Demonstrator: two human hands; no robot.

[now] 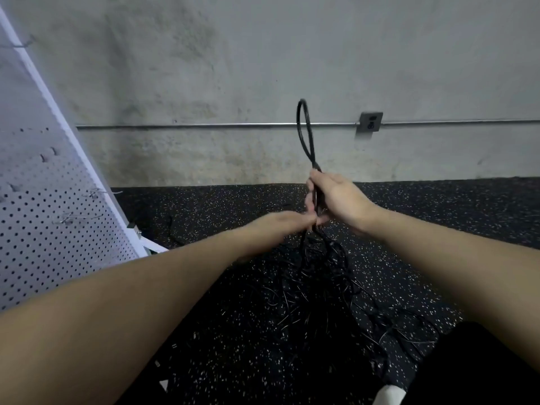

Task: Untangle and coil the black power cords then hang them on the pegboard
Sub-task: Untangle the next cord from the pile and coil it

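Both bare forearms reach forward, hands meeting: right hand (336, 200) curled in a grip, left hand (287, 222) pinching just below it

A thin black rubber-sheathed power cord (305, 133) stood folded into a narrow upright loop, its rounded top against the grey wall and its two strands meeting at the right hand (339, 200) that gripped them. Below the grip the strands dropped into a loose tangled heap of black cords (327, 276) spread over the dark speckled floor. The white perforated metal pegboard (43, 214) leaned at the left, with a few thin wire hooks (76, 217) projecting from its face.
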